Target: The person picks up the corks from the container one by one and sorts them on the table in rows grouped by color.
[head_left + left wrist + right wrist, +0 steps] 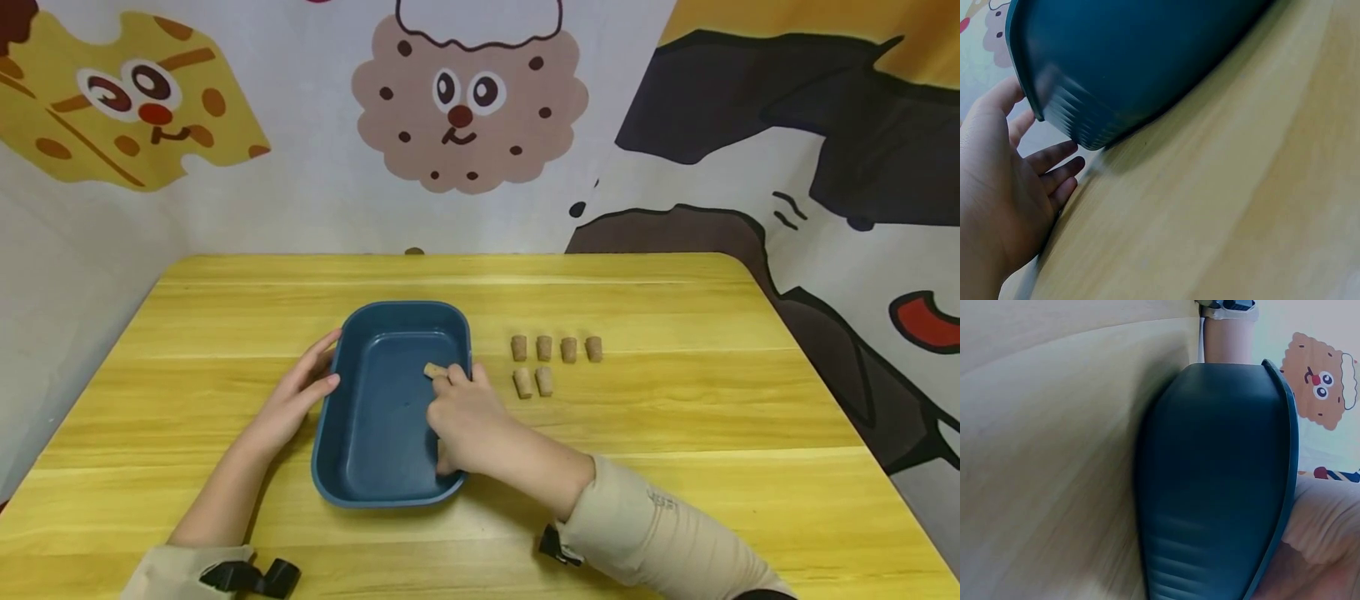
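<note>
A blue plastic tub (pixel 386 404) stands on the table. My left hand (pixel 294 398) rests at its left side, with the thumb and fingertips at the rim and the fingers loosely spread. The left wrist view shows that hand (pixel 1016 181) against the tub's ribbed outer wall (pixel 1072 106). Over the right rim reaches my right hand (pixel 468 417), fingers curled inside, with a cork stopper (pixel 433 370) at the fingertips. In the right wrist view the tub's wall (pixel 1216 469) hides most of that hand (pixel 1316 550), fingers included.
To the right of the tub, several cork stoppers (pixel 568 349) stand in a row, with two more (pixel 543 382) in front. The wooden table (pixel 675 400) meets a wall hanging with cartoon prints (pixel 472 108) at its far edge.
</note>
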The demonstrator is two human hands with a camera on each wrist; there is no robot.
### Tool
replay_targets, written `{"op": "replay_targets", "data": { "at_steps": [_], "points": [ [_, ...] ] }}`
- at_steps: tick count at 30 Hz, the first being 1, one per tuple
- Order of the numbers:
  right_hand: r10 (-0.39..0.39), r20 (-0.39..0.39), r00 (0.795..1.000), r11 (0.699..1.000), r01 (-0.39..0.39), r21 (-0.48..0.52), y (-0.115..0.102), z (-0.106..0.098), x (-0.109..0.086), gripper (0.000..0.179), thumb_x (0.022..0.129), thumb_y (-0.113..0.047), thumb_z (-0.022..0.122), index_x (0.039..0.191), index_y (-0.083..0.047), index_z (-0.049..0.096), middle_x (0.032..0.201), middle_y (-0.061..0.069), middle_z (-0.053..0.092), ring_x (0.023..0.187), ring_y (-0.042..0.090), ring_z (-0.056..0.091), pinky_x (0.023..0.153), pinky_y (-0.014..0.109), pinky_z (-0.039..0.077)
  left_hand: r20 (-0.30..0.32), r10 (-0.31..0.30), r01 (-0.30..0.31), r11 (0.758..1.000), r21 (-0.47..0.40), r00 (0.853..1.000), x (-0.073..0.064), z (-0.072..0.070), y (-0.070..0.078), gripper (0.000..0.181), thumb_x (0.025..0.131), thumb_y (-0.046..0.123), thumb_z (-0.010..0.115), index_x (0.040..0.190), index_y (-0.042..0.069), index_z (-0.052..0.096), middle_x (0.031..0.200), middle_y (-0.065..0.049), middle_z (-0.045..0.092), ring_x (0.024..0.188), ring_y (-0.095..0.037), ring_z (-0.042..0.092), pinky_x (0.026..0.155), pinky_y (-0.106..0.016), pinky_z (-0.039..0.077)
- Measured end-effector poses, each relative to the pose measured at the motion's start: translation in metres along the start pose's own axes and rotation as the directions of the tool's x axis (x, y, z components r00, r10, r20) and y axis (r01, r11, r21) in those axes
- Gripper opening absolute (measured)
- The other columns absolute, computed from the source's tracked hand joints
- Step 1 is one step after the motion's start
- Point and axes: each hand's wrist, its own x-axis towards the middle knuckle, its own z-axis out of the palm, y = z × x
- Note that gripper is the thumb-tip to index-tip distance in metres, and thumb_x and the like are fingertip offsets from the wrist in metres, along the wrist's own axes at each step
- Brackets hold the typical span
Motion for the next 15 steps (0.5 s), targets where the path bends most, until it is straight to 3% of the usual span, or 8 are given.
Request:
{"op": "replay_targets", "data": {
  "at_steps": [9,15],
  "points": [
    [0.011,0.011,1.0,1.0,-0.011,-0.01,-0.0017,-0.0005,0.0009,0.036,0.063,-0.054,0.084,0.074,-0.022,0.072,0.118,0.004,0.055,0.096,0.022,0.036,0.08,0.04,0.025,-0.004,0.0,0.0,1.0,-0.003,1.0,-0.001,-0.0001,0.0,0.057,0.101,0.015,0.047,0.153,0.022,0.025,0.146,-0.024,0.033,0.132,-0.038,0.032,0.094,-0.015,0.034],
    [0.011,-0.033,0.999,1.0,-0.011,0.018,-0.0016,-0.0017,-0.0009,0.033,0.064,-0.052,0.084,0.062,-0.024,0.066,0.133,0.008,0.051,0.105,0.024,0.037,0.085,0.043,0.026,-0.003,-0.007,0.007,1.0,0.001,1.0,-0.0007,-0.0004,0.0004,0.057,0.101,0.016,0.047,0.153,0.022,0.025,0.147,-0.023,0.033,0.132,-0.037,0.032,0.094,-0.015,0.034]
  ]
}}
